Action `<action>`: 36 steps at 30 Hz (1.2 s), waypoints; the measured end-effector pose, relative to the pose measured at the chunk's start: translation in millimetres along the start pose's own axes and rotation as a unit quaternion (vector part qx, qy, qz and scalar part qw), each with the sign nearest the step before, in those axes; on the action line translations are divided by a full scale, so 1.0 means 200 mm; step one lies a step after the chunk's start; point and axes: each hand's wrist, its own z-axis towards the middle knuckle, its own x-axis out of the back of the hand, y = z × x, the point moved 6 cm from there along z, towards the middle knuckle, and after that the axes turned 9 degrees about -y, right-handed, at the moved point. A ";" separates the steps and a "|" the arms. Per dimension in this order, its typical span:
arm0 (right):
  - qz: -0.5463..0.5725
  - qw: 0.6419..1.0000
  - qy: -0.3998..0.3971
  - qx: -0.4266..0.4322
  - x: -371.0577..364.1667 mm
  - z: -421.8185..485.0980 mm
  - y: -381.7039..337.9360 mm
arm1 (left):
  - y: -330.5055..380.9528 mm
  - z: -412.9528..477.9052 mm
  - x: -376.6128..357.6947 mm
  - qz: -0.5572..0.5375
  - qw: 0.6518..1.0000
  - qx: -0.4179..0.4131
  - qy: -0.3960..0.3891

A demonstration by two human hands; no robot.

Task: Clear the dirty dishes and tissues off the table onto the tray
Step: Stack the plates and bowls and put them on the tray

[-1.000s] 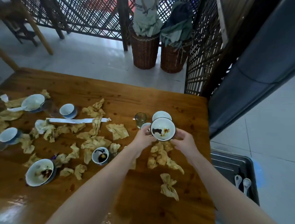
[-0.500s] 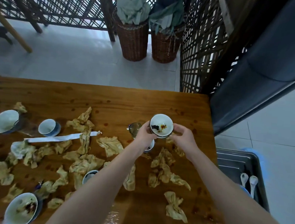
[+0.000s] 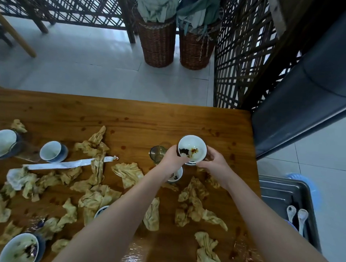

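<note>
Room: we stand at a wooden surface [image 3: 141, 117] on a tiled floor, with dark lattice screens and two wicker baskets [image 3: 178, 44] of cloths behind it.
Tray: our metal tray [image 3: 280, 195] sits low, just off the right end of the surface; two white spoons [image 3: 297, 215] lie in it, with a blue rim beside them that we cannot identify.
Done so far: we judge the job barely started, since the spoons are all we can make out on the tray.
In hand: we hold a dirty bowl [image 3: 192, 149], smeared with dark sauce, above the far right part of the surface.
Left hand: our left hand [image 3: 172, 158] has its fingers closed around the bowl's left side.
Right hand: our right hand [image 3: 213, 161] grips the bowl's right side, fingers curled under it.
Below the bowl: another white dish shows just under it, and a small cup [image 3: 175, 175] with dark dregs is partly hidden by our left wrist; a small glass [image 3: 157, 153] stands just beside our left hand.
Still on the surface: crumpled brown tissues [image 3: 94, 194] are scattered almost everywhere, and a long white paper strip [image 3: 67, 165] lies among them.
Dishes left: a large bowl [image 3: 2, 143] and a blue cup [image 3: 52, 151] wait at the far left, a soiled bowl [image 3: 19, 249] at the near left corner.
Remaining: in our judgement nearly everything is still to go across.
</note>
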 end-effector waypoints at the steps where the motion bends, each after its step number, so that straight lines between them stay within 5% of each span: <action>1: 0.006 1.000 -0.006 0.006 -0.01 -0.01 -0.01 | 0.00 0.00 0.00 0.001 1.000 -0.003 -0.003; 18: 0.075 0.989 0.117 0.059 0.18 -0.62 0.13 | 0.05 -0.26 -0.36 0.010 0.991 -0.099 -0.091; 26: 0.108 0.978 0.165 0.062 0.47 -0.99 0.41 | 0.07 -0.40 -0.88 0.066 0.984 -0.106 -0.127; 36: 0.140 0.983 0.107 0.047 1.04 -1.24 0.86 | -0.02 -0.38 -1.65 0.025 0.990 -0.082 -0.112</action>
